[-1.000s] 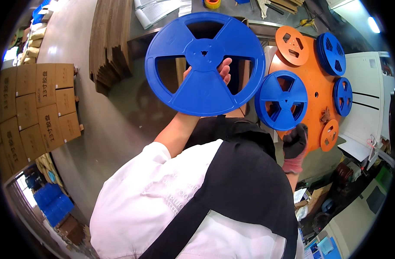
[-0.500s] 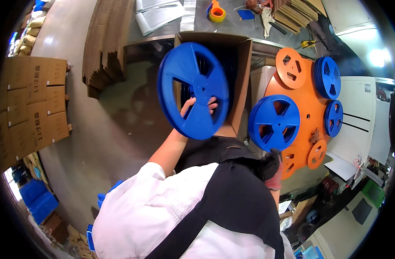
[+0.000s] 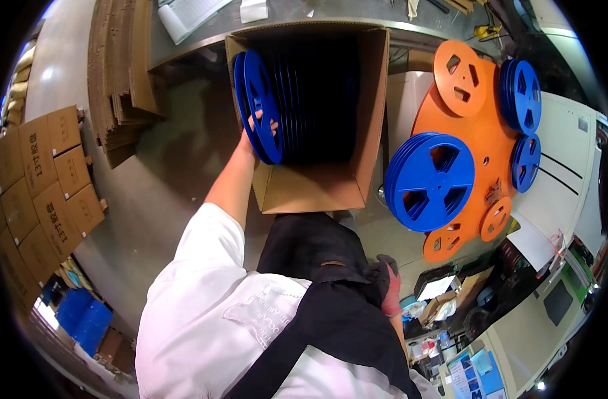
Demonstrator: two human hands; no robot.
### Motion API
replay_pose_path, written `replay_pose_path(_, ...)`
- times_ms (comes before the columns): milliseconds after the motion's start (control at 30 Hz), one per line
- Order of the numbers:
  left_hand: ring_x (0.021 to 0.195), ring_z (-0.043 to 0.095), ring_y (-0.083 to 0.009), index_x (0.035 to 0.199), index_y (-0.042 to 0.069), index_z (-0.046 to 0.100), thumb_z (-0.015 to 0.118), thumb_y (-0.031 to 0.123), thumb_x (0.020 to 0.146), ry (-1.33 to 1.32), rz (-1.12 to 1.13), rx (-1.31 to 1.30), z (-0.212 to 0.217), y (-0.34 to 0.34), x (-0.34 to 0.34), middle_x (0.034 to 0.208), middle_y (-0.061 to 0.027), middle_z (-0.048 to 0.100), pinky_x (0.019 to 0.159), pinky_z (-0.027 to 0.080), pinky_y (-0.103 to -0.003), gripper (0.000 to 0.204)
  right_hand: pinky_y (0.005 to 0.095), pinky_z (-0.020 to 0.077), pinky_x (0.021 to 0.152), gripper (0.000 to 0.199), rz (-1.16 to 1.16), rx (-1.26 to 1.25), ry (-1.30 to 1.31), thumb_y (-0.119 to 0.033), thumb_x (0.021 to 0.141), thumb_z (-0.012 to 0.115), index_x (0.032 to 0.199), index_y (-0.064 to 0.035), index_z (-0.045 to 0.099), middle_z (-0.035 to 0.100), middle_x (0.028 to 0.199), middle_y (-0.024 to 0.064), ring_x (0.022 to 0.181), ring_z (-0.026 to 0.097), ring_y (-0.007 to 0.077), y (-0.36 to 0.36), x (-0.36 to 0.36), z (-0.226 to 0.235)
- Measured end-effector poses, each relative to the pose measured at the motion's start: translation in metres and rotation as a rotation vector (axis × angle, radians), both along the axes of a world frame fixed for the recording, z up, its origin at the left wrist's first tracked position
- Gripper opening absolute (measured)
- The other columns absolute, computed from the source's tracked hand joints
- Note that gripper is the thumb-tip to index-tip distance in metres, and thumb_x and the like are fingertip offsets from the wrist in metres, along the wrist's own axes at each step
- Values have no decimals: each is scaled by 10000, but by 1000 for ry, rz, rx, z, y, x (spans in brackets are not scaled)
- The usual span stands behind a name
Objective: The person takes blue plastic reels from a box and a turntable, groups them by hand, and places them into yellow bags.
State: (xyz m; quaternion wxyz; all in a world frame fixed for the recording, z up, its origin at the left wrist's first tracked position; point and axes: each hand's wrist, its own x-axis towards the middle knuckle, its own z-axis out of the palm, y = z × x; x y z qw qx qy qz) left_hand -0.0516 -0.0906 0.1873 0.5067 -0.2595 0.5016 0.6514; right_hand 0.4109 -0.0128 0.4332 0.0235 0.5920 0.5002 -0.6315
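Observation:
My bare left hand (image 3: 263, 126) reaches through a cutout of a blue plastic reel (image 3: 259, 86), its fingers closed on it. The reel stands on edge, partly inside an open cardboard box (image 3: 310, 193), along the left wall. More blue reels (image 3: 292, 113) are packed upright in a row beside it; the deeper ones are lost in shadow. My right hand (image 3: 388, 286) wears a dark and red glove and rests against the black apron at my right side. Its fingers blend into the apron, so their pose is unclear.
To the right, an orange rotary plate (image 3: 473, 159) carries stacks of blue reels (image 3: 432, 183) and orange discs (image 3: 460, 76). Flat cardboard (image 3: 121, 73) leans at the left of a metal table (image 3: 284, 12). Stacked cartons (image 3: 48, 179) stand farther left.
The blue reel has moved from above the box down and left into its left side, turning edge-on. My view has shifted, showing more of the box. My right hand stays by my side.

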Motion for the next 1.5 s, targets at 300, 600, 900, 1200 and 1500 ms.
replay_pose_path(300,960,602,-269,1013,50,600,717,484,722,-123,-96,-88,-40,24,-19,921,-89,603,744,517,-349,536,263,475,740,188,-233,-165,43,-127,938,526,1110,-51,538,585,903,41,841,553,125,-20,6,-8)
replay_pose_path(600,1426,215,-308,1502,56,158,520,554,893,0,-300,-252,-18,-32,64,1557,-140,199,1152,177,-440,866,316,436,908,311,-341,-6,-121,-166,891,598,1153,-1,561,611,1077,128,1015,577,246,-5,33,-47)
replay_pose_path(900,909,584,-116,1402,105,425,529,315,950,12,-802,-492,70,-108,179,1195,-62,611,674,422,-228,509,418,335,1032,779,923,977,-558,-314,735,745,1394,-110,382,487,1312,124,1197,473,299,109,22,-91)
replay_pose_path(1200,979,586,-133,1411,75,406,522,290,960,167,-807,-457,134,-78,198,1169,-48,596,826,455,-266,513,386,446,724,370,954,833,-543,-279,747,723,1038,-165,526,568,945,39,922,576,228,116,-2,-91)
replay_pose_path(1500,1130,550,-208,1428,77,379,492,310,975,352,-851,-72,188,18,209,1341,-109,516,938,433,-329,522,367,425,720,358,965,1058,-347,-226,721,692,1039,-160,542,566,913,34,889,565,217,79,10,10)
